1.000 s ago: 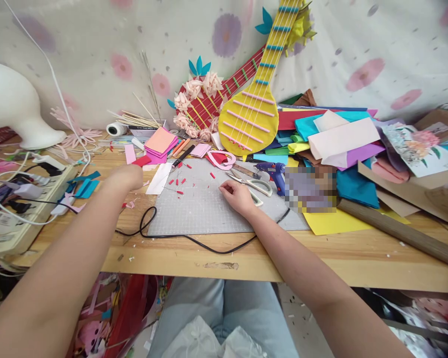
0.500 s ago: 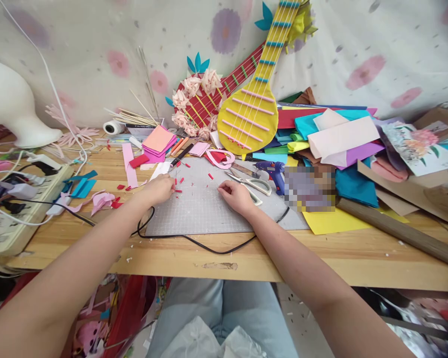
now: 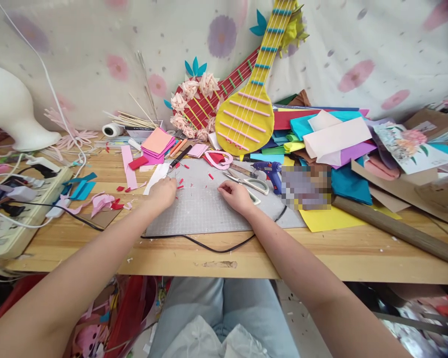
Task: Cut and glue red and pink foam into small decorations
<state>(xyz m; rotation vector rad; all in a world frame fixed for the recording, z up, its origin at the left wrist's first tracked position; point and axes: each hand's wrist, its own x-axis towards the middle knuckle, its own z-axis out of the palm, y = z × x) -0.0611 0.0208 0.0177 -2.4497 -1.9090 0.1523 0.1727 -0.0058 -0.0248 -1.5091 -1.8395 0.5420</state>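
My left hand (image 3: 163,193) rests at the left part of the grey cutting mat (image 3: 194,211), fingers drawn together by the small red pieces (image 3: 180,184); what they grip, if anything, is hidden. A white strip (image 3: 157,178) lies just beyond its knuckles. Over the mat's middle, my right hand (image 3: 234,195) is curled with thumb and fingertips together. I cannot make out anything between them. Scissors with pale handles (image 3: 257,186) lie beside and partly behind this hand. Another red piece (image 3: 211,176) sits on the mat between the hands, farther back.
A blue glue gun (image 3: 269,171) lies right of the scissors. A black cable (image 3: 205,247) crosses the mat's front edge. Yellow (image 3: 244,122) and red (image 3: 201,107) string-instrument crafts lean at the back. Coloured sheets (image 3: 332,134) pile up at right; a power strip (image 3: 30,209) stands at left.
My left hand has shifted slightly, its back now turned more upward and its fingertips more hidden. The right hand keeps its curled pose. The view has turned a little to the right.
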